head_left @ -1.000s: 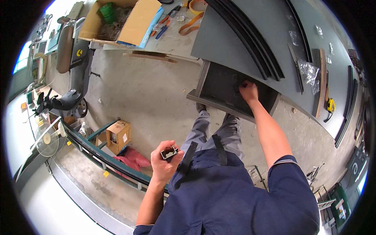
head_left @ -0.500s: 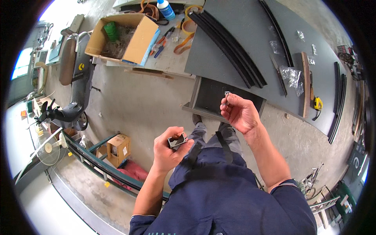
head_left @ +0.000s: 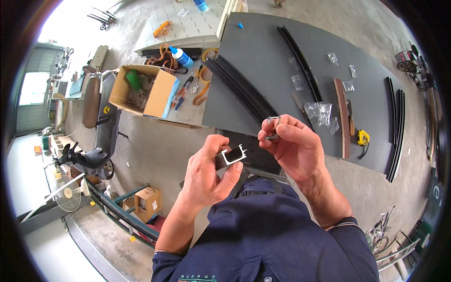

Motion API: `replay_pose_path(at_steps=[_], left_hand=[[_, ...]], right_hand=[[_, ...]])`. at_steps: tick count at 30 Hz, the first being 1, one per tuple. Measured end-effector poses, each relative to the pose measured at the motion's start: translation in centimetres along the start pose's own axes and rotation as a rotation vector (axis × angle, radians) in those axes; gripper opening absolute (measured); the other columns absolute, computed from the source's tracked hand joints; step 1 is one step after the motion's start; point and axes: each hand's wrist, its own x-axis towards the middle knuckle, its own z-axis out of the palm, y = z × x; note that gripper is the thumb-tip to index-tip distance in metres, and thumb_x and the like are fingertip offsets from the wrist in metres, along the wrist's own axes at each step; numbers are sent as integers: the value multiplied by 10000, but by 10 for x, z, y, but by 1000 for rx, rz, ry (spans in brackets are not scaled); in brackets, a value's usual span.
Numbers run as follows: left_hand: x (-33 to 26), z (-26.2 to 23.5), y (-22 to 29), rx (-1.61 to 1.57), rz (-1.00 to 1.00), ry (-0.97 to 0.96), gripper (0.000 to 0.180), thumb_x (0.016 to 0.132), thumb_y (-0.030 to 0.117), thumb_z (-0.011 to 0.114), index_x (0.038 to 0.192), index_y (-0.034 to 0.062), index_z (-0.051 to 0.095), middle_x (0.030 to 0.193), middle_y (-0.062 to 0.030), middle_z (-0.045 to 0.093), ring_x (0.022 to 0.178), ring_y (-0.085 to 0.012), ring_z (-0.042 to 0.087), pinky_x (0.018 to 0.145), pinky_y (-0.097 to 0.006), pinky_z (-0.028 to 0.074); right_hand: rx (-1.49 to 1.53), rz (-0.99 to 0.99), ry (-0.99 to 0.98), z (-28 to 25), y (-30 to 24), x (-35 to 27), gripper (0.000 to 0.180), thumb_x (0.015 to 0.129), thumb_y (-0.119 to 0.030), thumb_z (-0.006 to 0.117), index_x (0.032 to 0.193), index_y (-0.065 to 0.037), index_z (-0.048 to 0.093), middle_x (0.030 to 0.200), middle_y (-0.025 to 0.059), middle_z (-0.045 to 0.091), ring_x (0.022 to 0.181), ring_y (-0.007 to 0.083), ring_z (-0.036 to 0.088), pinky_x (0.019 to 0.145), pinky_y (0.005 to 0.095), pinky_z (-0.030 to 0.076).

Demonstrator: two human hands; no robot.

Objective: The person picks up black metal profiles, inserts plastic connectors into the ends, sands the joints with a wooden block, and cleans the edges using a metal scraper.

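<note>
My left hand is closed around a short dark metal profile, whose pale cut end with a channel shape faces up and toward the right. To its right, my right hand pinches a small metal bracket-like piece between thumb and fingers; its exact kind is too small to make out. The two pieces are apart, a short gap between them. Both hands are held in front of my body, above a dark open drawer-like recess at the near edge of the grey table.
The grey tabletop carries long black strips, clear plastic bags, a wooden-brown bar and a yellow tape measure. At left stand a cardboard box, a blue-white bottle and a scooter.
Both hands have come up and closer together. The profile in my left hand has turned, so its cut end shows more plainly. My view has tipped toward the table's far side.
</note>
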Motion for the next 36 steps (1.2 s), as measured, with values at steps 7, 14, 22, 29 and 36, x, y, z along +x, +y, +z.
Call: replay_pose_path(at_steps=[7, 14, 22, 29, 36], left_hand=[[43, 17, 45, 75, 169, -106, 285, 775, 135, 628, 967, -6, 470, 676, -136, 510, 569, -327, 522, 553, -355, 431], [64, 31, 64, 122, 334, -75, 278, 758, 119, 635, 965, 0, 493, 708, -127, 499, 561, -289, 509, 527, -337, 413], [75, 21, 67, 159, 425, -63, 285, 752, 128, 666, 942, 0, 494, 762, -143, 516, 658, -339, 549, 554, -380, 437], [80, 5, 61, 108, 446, -94, 282, 749, 126, 666, 934, 2, 494, 767, -144, 520, 673, -343, 555, 565, -381, 441], [82, -10, 55, 63, 443, -116, 261, 771, 129, 658, 928, 5, 490, 764, -146, 518, 666, -352, 556, 559, -384, 444]], right_hand=[[-1183, -979, -284, 17, -59, -20, 159, 735, 85, 627, 846, -3, 554, 1043, 239, 627, 948, 262, 628, 814, 330, 500], [-1367, -1280, -437, 34, -91, -15, 191, 655, 87, 657, 771, -13, 542, 942, 197, 663, 827, 294, 674, 714, 336, 543], [-1431, -1328, -507, 48, -91, -5, 204, 659, 116, 594, 804, -7, 520, 907, 212, 661, 815, 315, 679, 705, 361, 554], [-1522, -1354, -446, 62, -81, -2, 182, 647, 87, 649, 763, -19, 556, 922, 163, 678, 815, 287, 681, 689, 341, 556], [-1644, -1345, -543, 71, -80, 3, 170, 687, 79, 633, 831, -9, 617, 923, 168, 686, 792, 284, 682, 664, 336, 554]])
